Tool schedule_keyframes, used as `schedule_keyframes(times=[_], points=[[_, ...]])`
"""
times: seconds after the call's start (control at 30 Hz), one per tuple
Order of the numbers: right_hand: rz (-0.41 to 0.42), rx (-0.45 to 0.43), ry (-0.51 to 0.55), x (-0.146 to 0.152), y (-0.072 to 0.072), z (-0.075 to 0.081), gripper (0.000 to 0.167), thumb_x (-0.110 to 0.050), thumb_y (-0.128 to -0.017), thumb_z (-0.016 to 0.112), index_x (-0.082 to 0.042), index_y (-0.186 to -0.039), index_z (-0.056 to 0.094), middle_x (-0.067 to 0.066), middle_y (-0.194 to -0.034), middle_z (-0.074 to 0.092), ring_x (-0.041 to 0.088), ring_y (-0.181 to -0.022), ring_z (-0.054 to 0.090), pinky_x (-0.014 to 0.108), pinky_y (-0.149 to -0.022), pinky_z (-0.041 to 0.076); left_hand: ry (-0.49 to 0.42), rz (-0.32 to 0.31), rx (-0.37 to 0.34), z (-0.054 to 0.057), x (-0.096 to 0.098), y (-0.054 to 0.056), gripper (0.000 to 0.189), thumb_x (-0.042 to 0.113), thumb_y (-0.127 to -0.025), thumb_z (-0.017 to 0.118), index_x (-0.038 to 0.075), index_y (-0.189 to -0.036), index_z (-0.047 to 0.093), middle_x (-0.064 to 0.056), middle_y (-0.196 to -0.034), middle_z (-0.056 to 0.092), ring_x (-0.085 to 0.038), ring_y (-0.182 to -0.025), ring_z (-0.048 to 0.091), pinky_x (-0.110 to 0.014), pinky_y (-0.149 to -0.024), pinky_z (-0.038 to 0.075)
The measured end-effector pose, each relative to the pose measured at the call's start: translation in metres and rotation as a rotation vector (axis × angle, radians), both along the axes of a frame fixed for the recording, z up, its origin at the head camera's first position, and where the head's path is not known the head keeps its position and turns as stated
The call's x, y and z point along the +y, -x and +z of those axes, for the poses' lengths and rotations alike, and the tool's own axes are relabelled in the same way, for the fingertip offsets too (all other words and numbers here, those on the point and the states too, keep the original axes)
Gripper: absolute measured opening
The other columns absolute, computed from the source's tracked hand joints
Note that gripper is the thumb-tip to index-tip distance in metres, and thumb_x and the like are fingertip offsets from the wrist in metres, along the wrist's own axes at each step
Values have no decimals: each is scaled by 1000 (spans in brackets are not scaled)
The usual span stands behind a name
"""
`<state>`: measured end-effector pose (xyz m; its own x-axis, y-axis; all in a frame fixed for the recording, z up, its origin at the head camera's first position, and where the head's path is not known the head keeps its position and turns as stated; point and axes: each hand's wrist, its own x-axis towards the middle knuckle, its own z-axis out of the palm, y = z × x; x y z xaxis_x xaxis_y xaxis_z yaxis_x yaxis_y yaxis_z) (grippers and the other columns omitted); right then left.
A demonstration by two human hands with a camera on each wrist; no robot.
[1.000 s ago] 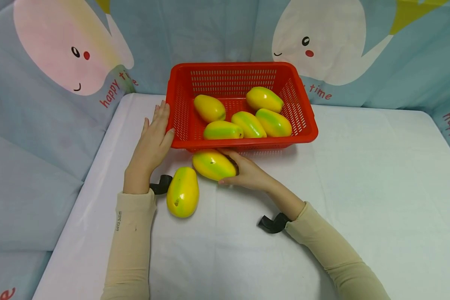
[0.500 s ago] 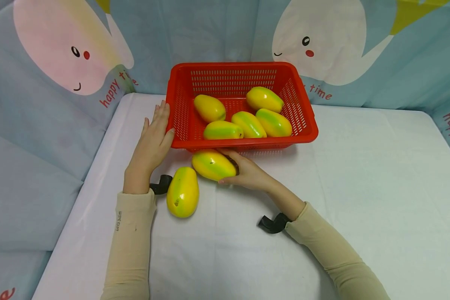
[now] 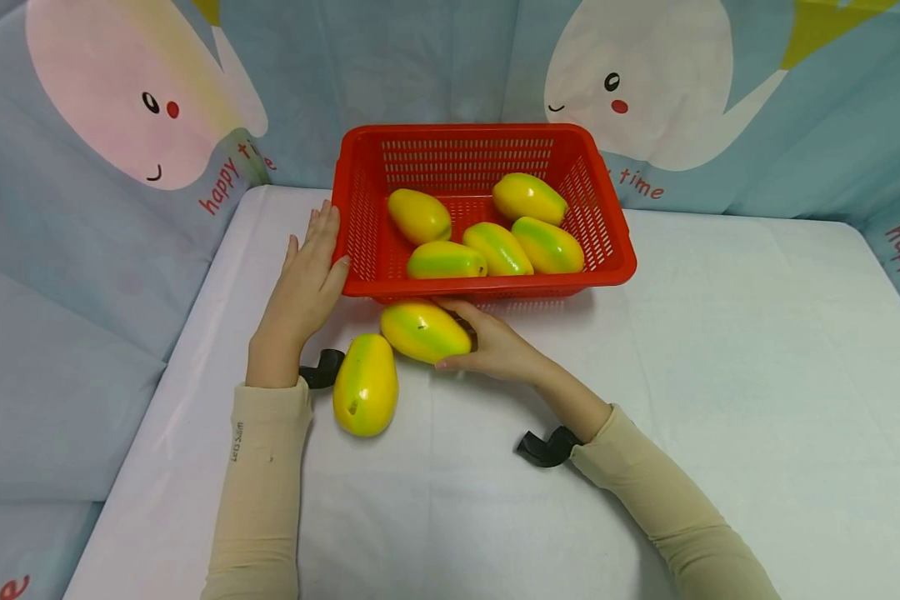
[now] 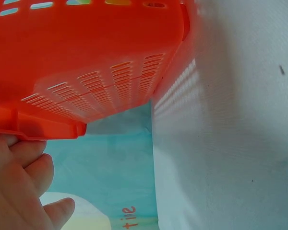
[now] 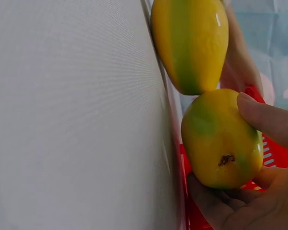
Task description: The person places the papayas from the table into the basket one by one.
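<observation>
In the head view my right hand [image 3: 498, 343] grips the end of a yellow-green papaya [image 3: 423, 332] just in front of the red basket [image 3: 487, 287]. The right wrist view shows my thumb [image 5: 269, 117] on one side of that papaya [image 5: 221, 139] and fingers curled on the other. Its far end lies close to a second papaya [image 3: 366, 385], on the tablecloth near my left wrist. My left hand [image 3: 303, 279] rests with straight fingers along the basket's left rim. From the left wrist, its fingertips [image 4: 38, 172] show by the basket rim [image 4: 38, 129].
Several papayas [image 3: 441, 260] lie inside the basket. A white cloth [image 3: 720, 375] covers the table. Behind it hangs a blue curtain [image 3: 435, 67] with printed whales. A black wrist mount sticks out at each cuff, one by the right sleeve [image 3: 546, 447].
The papaya in my right hand has shifted very slightly left, toward the second papaya. My left hand and the basket have stayed in place.
</observation>
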<state>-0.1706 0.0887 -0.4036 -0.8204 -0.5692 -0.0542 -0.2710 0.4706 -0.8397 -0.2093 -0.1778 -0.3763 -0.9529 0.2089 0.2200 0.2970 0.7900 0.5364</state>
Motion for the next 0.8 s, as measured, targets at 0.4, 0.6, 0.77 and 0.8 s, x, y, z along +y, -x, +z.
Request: schedule_keyframes(times=[0.4, 0.6, 0.77, 0.8], points=[[-10, -3, 5, -1, -2, 3, 78, -22, -77, 79, -11, -142, 38, 5, -134, 49, 19, -115, 47, 40, -103, 35, 0, 1, 1, -1, 0, 1, 62, 27, -97, 35, 13, -152, 10, 0, -158, 7, -15, -144, 3, -49, -113, 0], [-10, -7, 16, -1, -5, 7, 77, -22, -76, 79, -13, -141, 39, 3, -133, 50, 18, -116, 47, 39, -103, 35, -7, -2, -2, -1, -1, 2, 62, 27, -97, 35, 13, -152, 10, 0, -158, 7, -15, -144, 3, -49, -114, 0], [4, 10, 27, -1, -8, 11, 76, -22, -76, 79, -14, -141, 40, 2, -133, 50, 17, -116, 47, 41, -104, 35, -8, 0, -3, -1, 0, 1, 62, 27, -97, 35, 13, -152, 10, 0, -158, 8, -15, -144, 3, -49, -114, 0], [8, 12, 30, -1, -8, 12, 76, -22, -76, 79, -15, -141, 40, 2, -133, 50, 17, -117, 47, 41, -104, 35, -8, 0, -3, -1, 0, 2, 62, 27, -97, 35, 13, -152, 10, 0, -158, 8, -15, -144, 3, -49, -114, 0]])
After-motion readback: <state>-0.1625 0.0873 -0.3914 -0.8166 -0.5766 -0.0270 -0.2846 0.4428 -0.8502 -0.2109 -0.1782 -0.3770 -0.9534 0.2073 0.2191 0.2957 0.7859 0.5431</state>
